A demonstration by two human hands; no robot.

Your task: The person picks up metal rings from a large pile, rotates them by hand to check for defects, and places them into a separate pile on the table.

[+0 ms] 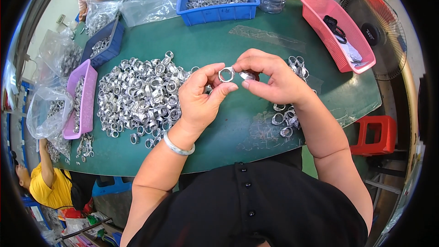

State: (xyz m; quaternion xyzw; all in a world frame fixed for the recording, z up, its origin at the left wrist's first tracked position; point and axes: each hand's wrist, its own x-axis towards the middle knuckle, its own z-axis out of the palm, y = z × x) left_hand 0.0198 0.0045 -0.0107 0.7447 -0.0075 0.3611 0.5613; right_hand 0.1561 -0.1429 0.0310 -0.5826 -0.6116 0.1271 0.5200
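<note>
My left hand pinches a silvery metal ring between thumb and fingertips, its round opening facing up at me. Just beside it, my right hand grips a second metal ring, tilted so that its side shows. The two rings are held close together above the green table. Left of my hands lies a big loose heap of similar metal rings. A smaller scatter of rings lies to the right, partly covered by my right forearm.
A blue bin of metal parts stands at the back. A darker blue bin and a lilac basket line the left side. A pink basket, a fan and a red stool are right. Two people work at left.
</note>
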